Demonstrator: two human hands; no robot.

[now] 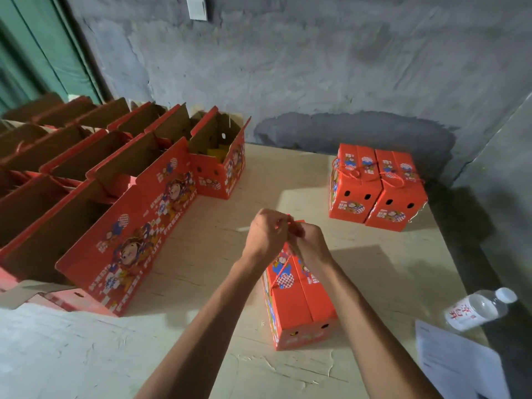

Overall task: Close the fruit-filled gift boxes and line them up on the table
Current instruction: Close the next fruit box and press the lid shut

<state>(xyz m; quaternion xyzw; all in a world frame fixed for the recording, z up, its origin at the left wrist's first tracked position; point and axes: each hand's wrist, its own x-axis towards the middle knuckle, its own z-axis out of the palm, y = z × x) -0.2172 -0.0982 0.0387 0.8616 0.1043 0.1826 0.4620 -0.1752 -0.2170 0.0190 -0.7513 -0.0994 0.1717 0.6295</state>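
Head view — red cord (pixel 288 226) pinched between fingers (pixel 283 224) above closed box (pixel 299 298).

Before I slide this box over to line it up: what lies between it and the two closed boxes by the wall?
Only bare table. The head view shows nothing between the box under the hands and the closed pair.

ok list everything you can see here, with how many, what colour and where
closed boxes: two, red, side by side at the far right of the table
near box: one, red, closed, under the hands
open boxes: many, red outside and brown inside, in rows on the left
cord: one, red, rising from the near box to the hands
bottle: one, clear, white cap, lying at the right edge
paper: white, near right corner
table: one, pale
left hand: pinches the cord
right hand: pinches the cord
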